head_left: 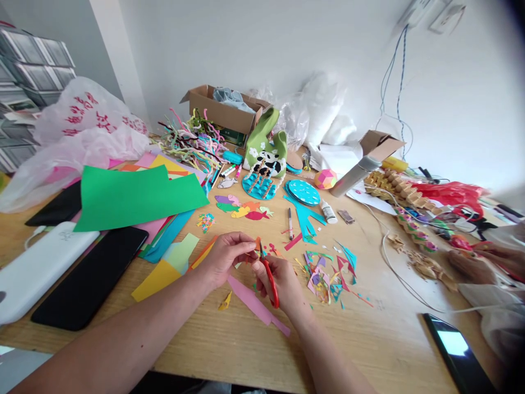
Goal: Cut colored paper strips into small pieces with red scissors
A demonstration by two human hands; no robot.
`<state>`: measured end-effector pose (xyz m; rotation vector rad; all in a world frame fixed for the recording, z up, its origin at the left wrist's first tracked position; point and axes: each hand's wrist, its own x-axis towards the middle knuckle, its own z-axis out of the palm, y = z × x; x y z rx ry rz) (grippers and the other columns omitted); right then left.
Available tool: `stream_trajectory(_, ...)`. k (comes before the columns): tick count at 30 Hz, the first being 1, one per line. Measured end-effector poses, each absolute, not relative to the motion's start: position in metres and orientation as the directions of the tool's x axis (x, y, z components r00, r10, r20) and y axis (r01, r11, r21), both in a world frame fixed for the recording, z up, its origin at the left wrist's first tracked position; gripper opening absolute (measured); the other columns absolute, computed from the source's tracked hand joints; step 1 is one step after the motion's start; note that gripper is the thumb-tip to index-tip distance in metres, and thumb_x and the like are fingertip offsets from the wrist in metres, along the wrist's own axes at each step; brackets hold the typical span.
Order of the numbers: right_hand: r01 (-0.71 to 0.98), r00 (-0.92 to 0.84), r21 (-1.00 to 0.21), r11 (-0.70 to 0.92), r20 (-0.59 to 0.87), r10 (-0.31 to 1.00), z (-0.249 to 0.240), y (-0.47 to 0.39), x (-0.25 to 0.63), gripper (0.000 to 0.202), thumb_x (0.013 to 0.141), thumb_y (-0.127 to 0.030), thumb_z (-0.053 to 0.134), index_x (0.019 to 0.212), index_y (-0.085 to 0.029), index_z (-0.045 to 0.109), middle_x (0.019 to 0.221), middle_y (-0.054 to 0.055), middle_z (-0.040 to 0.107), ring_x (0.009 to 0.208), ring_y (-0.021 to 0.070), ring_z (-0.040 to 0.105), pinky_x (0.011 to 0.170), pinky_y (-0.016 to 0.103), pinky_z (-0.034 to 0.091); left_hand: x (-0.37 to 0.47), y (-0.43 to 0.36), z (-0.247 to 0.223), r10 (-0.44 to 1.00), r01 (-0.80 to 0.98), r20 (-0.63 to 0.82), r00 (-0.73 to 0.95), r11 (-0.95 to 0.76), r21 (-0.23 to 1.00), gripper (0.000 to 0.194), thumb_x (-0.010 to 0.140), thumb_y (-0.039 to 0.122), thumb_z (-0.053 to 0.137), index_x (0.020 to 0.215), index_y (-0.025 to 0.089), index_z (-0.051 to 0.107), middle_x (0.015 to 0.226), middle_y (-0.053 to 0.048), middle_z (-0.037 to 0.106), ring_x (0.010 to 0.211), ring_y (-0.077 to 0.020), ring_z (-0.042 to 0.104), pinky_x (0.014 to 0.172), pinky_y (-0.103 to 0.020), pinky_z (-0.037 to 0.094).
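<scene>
My right hand [279, 282] is closed around the red handles of a pair of scissors [272, 284], whose blades point up and away from me. Between the fingertips of my left hand [229, 254] is a small orange piece of paper [258, 242], right beside the blades. Just beyond my hands lie several colourful paper fish [241, 209]. A pink paper strip [254, 303] rests on the table under my hands, with a small yellow scrap [225, 301] to its left. Colourful paper scraps [324, 273] are scattered to the right of the scissors.
Green paper [139, 197] tops a stack at left, near a white power bank [41, 273] and a black phone [90, 279]. Blue discs [303, 192], a green panda bag [266, 150] and a grey bottle [356, 175] stand behind. Another person's hands [488, 262] are at right, by a lit phone [455, 350].
</scene>
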<state>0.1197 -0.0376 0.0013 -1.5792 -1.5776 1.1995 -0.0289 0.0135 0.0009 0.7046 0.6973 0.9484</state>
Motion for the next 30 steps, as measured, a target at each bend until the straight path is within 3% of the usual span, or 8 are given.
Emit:
stream_trajectory(5, 0.459, -0.097, -0.88, -0.124, -0.188, 0.977, 0.0028, -0.0381, 0.1185, 0.047, 0.079, -0.062, 0.059, 0.064, -0.018, 0.051, 0.048, 0.001, 0.059, 0.039, 0.0133, 0.053, 0.037, 0.021, 0.033, -0.0288, 0.0131, -0.0011, 0.885, -0.439, -0.205, 0.417, 0.393, 0.808, 0.019, 0.066, 0.029, 0.075, 0.066, 0.013, 0.065, 0.063, -0.002, 0.063, 0.062, -0.0115, 0.059, 0.059, -0.023, 0.042)
stream_trajectory(30, 0.497, -0.113, -0.858, -0.13, -0.212, 0.971, 0.0025, -0.0382, 0.1198, 0.043, 0.081, -0.057, 0.06, 0.065, -0.018, 0.051, 0.048, 0.002, 0.059, 0.04, 0.0146, 0.054, 0.039, 0.022, 0.032, -0.0284, 0.0146, 0.0002, 0.894, -0.386, -0.238, 0.379, 0.387, 0.838, 0.017, 0.059, 0.024, 0.075, 0.065, 0.013, 0.064, 0.059, -0.002, 0.063, 0.058, -0.0118, 0.059, 0.057, -0.024, 0.042)
